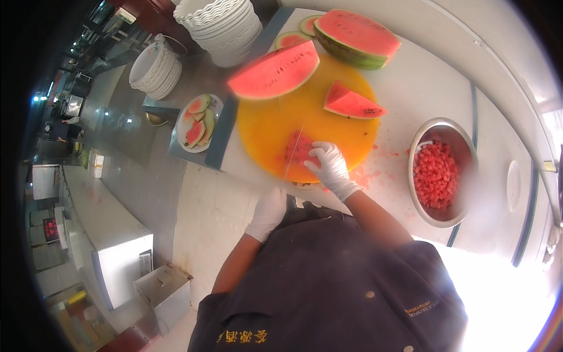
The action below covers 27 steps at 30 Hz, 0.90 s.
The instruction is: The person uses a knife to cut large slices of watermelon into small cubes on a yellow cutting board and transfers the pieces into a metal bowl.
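My left hand (pixel 269 210), in a white glove, grips a knife by its handle, which is hidden in the fist. The knife's thin blade (pixel 294 152) points away from me across the watermelon flesh. Gloved too, my right hand (pixel 329 165) rests its fingers on a small cut piece of watermelon (pixel 301 147) right of the blade. This piece lies on a round yellow cutting board (pixel 264 132). Farther back on the board are a large watermelon wedge (pixel 279 72) and a smaller wedge (pixel 352 103).
Right of the board stands a metal bowl (pixel 413 176) of diced watermelon (pixel 435 176). Behind lies a large cut watermelon (pixel 356 37). A plate (pixel 182 132) of rind pieces (pixel 200 123) sits left, near stacked white dishes (pixel 224 33). A white lid-like disc (pixel 513 185) lies far right.
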Available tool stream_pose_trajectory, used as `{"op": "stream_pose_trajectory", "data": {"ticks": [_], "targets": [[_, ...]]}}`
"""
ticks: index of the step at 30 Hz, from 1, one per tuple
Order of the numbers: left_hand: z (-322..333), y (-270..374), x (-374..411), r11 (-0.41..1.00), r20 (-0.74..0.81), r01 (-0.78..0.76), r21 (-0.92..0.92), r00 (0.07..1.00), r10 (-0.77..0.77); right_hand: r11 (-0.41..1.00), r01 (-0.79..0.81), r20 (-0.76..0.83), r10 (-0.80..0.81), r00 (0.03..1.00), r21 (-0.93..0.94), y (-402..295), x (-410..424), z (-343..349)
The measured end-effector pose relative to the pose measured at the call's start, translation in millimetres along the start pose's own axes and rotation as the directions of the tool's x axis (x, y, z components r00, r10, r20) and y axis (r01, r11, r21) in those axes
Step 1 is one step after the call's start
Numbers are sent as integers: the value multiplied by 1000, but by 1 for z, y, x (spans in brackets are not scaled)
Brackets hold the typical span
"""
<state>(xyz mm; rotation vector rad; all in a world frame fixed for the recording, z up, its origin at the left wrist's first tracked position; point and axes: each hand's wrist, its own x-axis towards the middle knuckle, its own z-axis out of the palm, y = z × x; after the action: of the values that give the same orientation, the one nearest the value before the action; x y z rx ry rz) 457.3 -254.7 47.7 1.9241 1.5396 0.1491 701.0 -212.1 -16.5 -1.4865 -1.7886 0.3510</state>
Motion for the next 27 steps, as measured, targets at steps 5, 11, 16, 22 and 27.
{"op": "stream_pose_trajectory", "data": {"ticks": [5, 11, 16, 22, 27], "targets": [[2, 7, -4, 997, -4, -53, 51, 999, 53, 1000, 20, -40, -19, 999, 16, 6, -9, -6], [5, 23, -6, 1000, -6, 20, 16, 1000, -20, 998, -4, -41, 6, 999, 61, 14, -13, -14], [22, 14, -7, 996, 23, -65, 62, 998, 63, 997, -14, -32, 16, 999, 78, 14, -19, -24], [33, 13, -5, 998, 49, -11, 55, 999, 9, 997, 6, -85, 1, 996, 80, 22, -30, -34], [27, 32, -11, 999, 77, -13, 43, 997, 10, 995, -57, -102, 65, 993, 82, 20, -43, -51]]}}
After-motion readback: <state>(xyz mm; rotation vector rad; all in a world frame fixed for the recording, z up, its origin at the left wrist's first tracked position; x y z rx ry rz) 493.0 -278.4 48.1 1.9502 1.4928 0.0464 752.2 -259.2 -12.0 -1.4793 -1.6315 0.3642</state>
